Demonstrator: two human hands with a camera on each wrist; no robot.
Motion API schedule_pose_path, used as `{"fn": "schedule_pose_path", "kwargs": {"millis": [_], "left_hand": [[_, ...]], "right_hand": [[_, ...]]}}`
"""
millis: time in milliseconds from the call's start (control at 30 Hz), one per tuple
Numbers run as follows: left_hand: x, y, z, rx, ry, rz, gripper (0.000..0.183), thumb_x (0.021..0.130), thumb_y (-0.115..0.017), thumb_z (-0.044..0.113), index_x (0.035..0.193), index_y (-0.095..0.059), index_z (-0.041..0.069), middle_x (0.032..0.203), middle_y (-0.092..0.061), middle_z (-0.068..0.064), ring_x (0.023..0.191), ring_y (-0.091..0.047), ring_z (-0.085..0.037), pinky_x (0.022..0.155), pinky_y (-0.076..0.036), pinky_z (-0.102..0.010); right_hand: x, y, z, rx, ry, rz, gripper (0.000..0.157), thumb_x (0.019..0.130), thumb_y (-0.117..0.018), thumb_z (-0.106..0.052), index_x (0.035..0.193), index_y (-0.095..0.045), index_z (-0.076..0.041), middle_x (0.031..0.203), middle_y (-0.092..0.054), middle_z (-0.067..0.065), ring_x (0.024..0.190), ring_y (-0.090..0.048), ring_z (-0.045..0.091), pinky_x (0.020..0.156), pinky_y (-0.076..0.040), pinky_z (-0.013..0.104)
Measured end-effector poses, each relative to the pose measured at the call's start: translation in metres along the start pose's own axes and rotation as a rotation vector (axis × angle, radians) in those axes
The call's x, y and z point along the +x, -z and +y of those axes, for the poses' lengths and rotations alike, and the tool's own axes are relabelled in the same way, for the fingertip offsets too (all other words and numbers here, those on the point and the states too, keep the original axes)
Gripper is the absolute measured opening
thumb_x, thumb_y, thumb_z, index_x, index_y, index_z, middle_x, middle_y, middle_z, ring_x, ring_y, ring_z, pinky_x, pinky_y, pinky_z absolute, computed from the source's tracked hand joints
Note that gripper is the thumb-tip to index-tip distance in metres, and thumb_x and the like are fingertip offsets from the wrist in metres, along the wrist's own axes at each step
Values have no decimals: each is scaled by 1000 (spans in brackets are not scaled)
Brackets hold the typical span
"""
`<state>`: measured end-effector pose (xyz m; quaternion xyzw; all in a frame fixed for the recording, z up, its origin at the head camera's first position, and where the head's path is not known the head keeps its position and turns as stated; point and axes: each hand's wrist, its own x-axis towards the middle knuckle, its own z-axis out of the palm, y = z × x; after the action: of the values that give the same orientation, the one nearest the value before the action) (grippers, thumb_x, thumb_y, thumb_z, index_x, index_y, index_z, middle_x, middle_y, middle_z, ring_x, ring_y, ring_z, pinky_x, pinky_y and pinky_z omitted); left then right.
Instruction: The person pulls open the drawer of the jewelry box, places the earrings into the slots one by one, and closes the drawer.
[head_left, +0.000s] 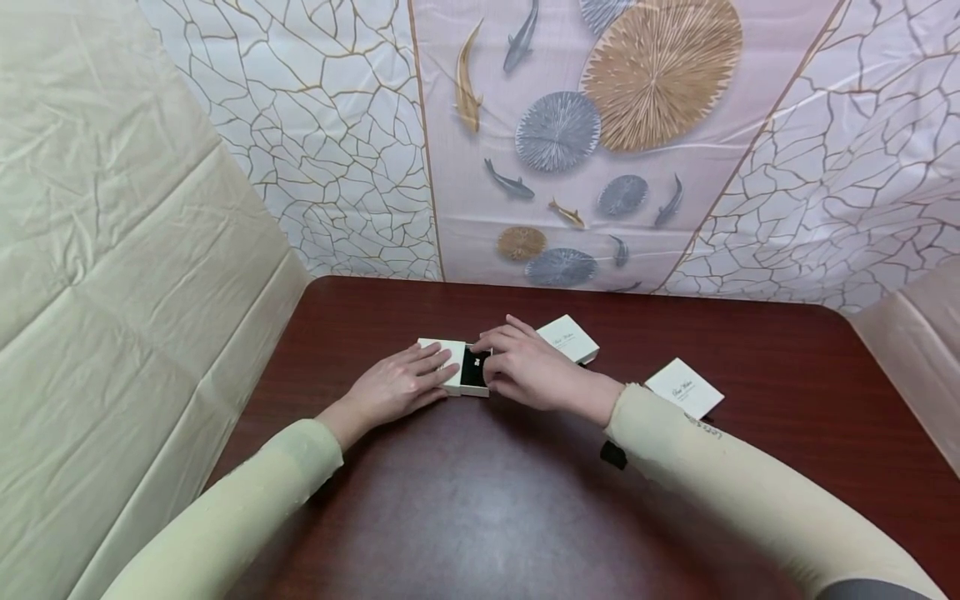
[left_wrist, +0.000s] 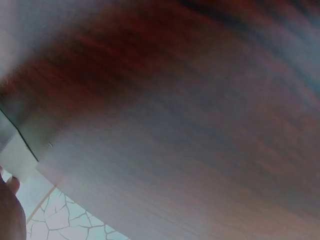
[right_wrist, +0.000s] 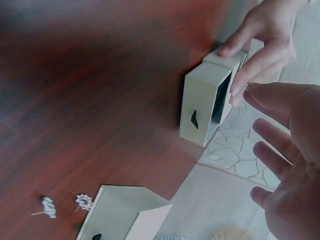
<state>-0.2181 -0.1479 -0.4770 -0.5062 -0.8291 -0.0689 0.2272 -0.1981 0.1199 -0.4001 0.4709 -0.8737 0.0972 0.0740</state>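
A small white drawer box [head_left: 452, 367] lies on the table, its drawer partly slid out to the right. Inside the drawer, a black insert [head_left: 471, 377] carries a tiny silvery ornament [head_left: 477, 362]. My left hand [head_left: 401, 379] holds the box's sleeve, fingers over the top and thumb along the near side. Over the drawer's right end is my right hand [head_left: 528, 367]. In the right wrist view its thumb and forefinger pinch a tiny shiny piece [right_wrist: 247, 87], too small to identify surely; its other fingers are spread. A black ribbon pull [right_wrist: 194, 119] shows on the drawer front.
Two white boxes with printed lids, one behind my right hand [head_left: 570, 337] and another farther right [head_left: 684, 389], lie on the brown table [head_left: 450, 500]. Two sparkly stud earrings [right_wrist: 49, 207] lie by a box [right_wrist: 125, 212] in the right wrist view. Patterned cloth [head_left: 360, 125] hangs behind.
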Motion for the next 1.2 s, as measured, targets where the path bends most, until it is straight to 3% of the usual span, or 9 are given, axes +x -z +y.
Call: {"fn": "schedule_pose_path", "kwargs": {"millis": [600,1200], "left_hand": [[-2,-2,0,10,-8,8,48,85,-73,29,129,-63,12,130,-61,-13,122,-56,-30,101,-45,-46],[-2,-1,-1,2,-3,5,46,86,-72,29,129,-63,13,130,-61,-13,123,-56,-30,101,-45,-46]], "right_hand": [[29,-19,14,36,-105,-77,9,84,-71,-17,76,-69,-19,130,-57,7,132,-42,28,114,-18,59],[30,-32,21,141,-181,-68,14,85,-69,-15,72,-68,-19,136,-54,10,130,-42,31,112,-19,62]]}}
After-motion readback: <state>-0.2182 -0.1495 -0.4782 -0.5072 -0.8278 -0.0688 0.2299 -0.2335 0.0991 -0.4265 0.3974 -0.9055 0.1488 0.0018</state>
